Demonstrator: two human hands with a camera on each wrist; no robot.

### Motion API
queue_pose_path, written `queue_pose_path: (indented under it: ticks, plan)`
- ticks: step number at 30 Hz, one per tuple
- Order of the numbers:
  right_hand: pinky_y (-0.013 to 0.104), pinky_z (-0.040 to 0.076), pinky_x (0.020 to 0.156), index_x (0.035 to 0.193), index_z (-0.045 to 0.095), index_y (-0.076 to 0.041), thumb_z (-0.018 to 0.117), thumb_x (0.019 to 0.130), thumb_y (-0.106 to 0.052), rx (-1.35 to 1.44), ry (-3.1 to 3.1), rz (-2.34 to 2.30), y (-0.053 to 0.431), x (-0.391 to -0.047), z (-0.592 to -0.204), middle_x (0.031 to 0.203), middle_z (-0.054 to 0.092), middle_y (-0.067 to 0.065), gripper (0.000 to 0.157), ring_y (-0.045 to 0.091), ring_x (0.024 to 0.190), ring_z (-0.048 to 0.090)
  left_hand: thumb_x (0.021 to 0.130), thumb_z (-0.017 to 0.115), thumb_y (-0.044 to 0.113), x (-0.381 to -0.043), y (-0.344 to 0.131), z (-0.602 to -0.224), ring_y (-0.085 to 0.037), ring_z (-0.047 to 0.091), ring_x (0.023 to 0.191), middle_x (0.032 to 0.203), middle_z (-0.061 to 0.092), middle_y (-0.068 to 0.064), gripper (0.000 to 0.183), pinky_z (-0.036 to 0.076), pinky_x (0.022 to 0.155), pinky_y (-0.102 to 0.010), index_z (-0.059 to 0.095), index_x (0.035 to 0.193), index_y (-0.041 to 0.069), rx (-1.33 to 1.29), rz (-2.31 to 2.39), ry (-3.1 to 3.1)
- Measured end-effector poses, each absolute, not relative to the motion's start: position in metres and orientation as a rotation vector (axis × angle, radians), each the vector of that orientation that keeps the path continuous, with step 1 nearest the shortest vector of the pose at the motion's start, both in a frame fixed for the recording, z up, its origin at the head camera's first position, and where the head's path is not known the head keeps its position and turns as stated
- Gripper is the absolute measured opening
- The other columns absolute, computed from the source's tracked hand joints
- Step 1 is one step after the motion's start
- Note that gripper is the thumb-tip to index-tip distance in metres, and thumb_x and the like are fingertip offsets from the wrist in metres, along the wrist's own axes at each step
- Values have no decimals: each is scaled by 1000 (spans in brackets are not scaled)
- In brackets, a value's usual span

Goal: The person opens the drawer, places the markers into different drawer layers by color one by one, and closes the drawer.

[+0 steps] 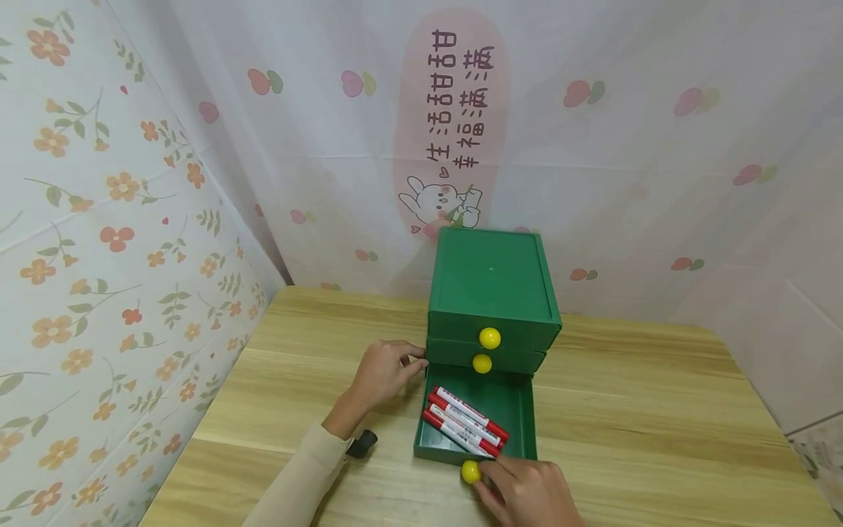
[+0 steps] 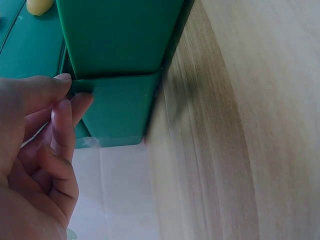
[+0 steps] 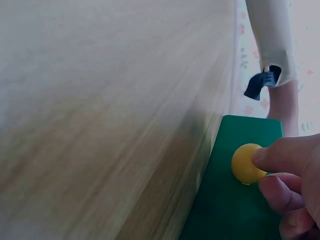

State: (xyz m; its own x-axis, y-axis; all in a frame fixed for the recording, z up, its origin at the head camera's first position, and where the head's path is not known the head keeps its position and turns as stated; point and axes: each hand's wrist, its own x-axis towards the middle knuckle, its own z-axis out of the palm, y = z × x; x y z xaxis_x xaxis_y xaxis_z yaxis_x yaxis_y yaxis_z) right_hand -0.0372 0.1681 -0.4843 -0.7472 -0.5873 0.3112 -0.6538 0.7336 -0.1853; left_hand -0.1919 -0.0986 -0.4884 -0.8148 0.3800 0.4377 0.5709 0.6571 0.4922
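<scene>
A green drawer cabinet has round yellow knobs, and its bottom drawer is pulled out. Inside that drawer lie several red-and-white markers, side by side at a slant. My right hand pinches the bottom drawer's yellow knob; in the right wrist view, the thumb and a finger are on this knob. At the cabinet's left side is my left hand. Its thumb and fingertips pinch the cabinet's front edge, seen close up in the left wrist view beside the side wall.
The cabinet stands on a wood-grain table against a printed curtain. A floral cloth hangs at the left. The two upper drawers, with knobs, are closed. A black strap sticks out at the left sleeve.
</scene>
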Motion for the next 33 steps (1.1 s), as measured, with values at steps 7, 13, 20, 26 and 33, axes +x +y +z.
queue_pose_path:
  ticks: [7, 13, 20, 26, 33]
  plan:
    - [11, 37, 48, 84, 73, -18, 79, 82, -36, 915, -2654, 418, 165, -44, -488, 69, 64, -13, 19, -7, 53, 43, 89, 76, 24, -192, -98, -489, 1, 58, 65, 89, 75, 4, 15, 47, 56, -16, 79, 96, 12, -771, -929, -2571]
    - [13, 42, 49, 85, 73, -18, 83, 78, -33, 870, -2619, 427, 166, -50, -493, 73, 68, -11, 19, -4, 55, 52, 88, 77, 23, -191, -98, -490, 0, 58, 64, 88, 74, 3, 14, 47, 56, -16, 79, 95, 11, -778, -935, -2546]
    - [18, 48, 52, 86, 74, -19, 83, 77, -34, 836, -2611, 411, 166, -53, -496, 77, 70, -11, 20, -1, 60, 59, 87, 77, 23, -191, -99, -490, 0, 58, 64, 87, 74, 4, 14, 47, 56, -16, 80, 94, 11, -779, -926, -2541]
    - [19, 48, 52, 86, 74, -19, 83, 77, -34, 823, -2607, 409, 166, -55, -496, 78, 70, -11, 19, 0, 61, 60, 87, 77, 23, -190, -99, -490, 0, 59, 64, 88, 74, 4, 13, 47, 57, -17, 80, 95, 12, -773, -933, -2554]
    - [19, 49, 52, 86, 75, -20, 82, 77, -33, 798, -2596, 404, 166, -58, -496, 77, 71, -11, 18, 0, 62, 62, 88, 76, 24, -190, -99, -489, 1, 59, 65, 92, 75, 3, 15, 45, 53, -16, 79, 97, 13, -756, -946, -2581]
